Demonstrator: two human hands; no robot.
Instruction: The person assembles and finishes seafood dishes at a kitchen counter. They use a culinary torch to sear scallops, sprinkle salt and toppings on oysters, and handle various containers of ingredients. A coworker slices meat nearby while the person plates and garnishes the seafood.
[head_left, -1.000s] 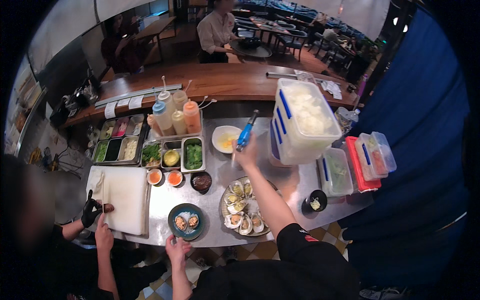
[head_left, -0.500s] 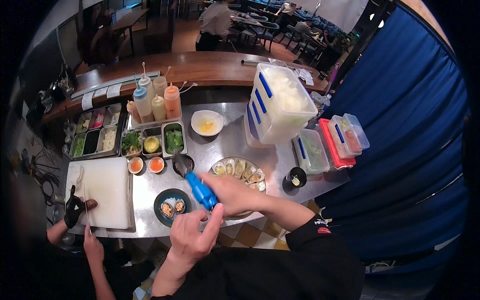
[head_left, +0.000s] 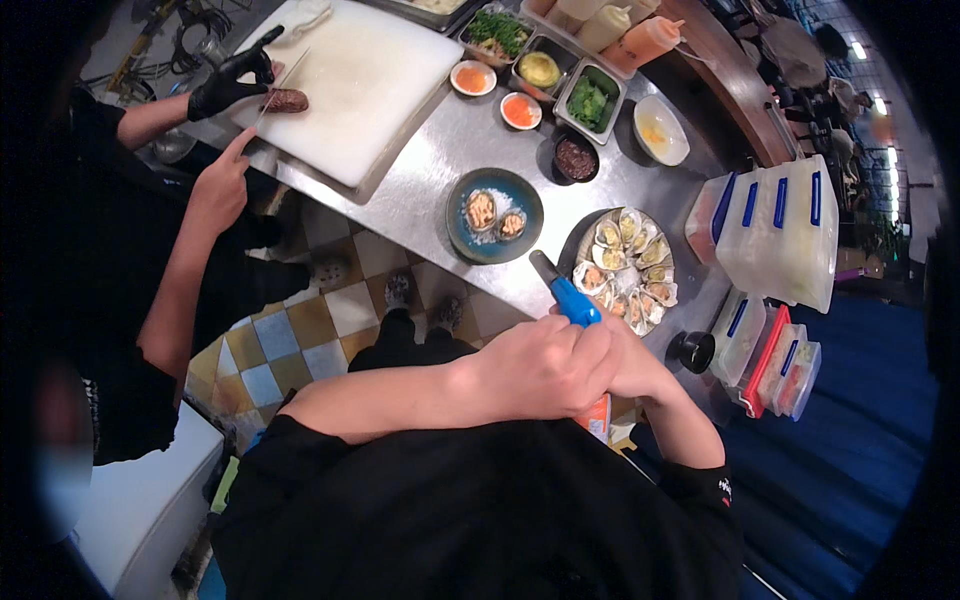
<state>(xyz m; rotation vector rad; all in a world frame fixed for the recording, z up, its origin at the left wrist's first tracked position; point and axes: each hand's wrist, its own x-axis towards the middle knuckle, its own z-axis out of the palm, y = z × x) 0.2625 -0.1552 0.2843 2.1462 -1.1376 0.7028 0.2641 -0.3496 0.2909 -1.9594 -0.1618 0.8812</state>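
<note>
Between my hands is a kitchen blowtorch with a blue body [head_left: 574, 303] and a grey metal nozzle. The nozzle points away toward the blue-green plate, with no flame visible. My right hand [head_left: 638, 362] is wrapped around it from the right. My left hand [head_left: 540, 368] closes over it from the left, its fingers curled against the back of the body. Below the hands shows part of an orange-and-white canister [head_left: 597, 417]. Just beyond the nozzle, the plate [head_left: 462, 240] bears two topped shells [head_left: 482, 209] on white grains. A round platter of oysters [head_left: 655, 250] lies to the right.
At left, a co-worker's black-gloved hand [head_left: 228, 88] and bare hand [head_left: 219, 187] cut a dark brown piece [head_left: 287, 101] on a white board [head_left: 375, 75]. Sauce bowls [head_left: 520, 111], garnish tubs [head_left: 592, 98], a white bowl [head_left: 661, 128] and stacked containers [head_left: 775, 235] surround the counter's far side.
My view has swung, shifting the counter up and right. My left hand, earlier beside the blowtorch with a finger extended, now closes over it. The nozzle has moved from the sauce bowls toward the plate.
</note>
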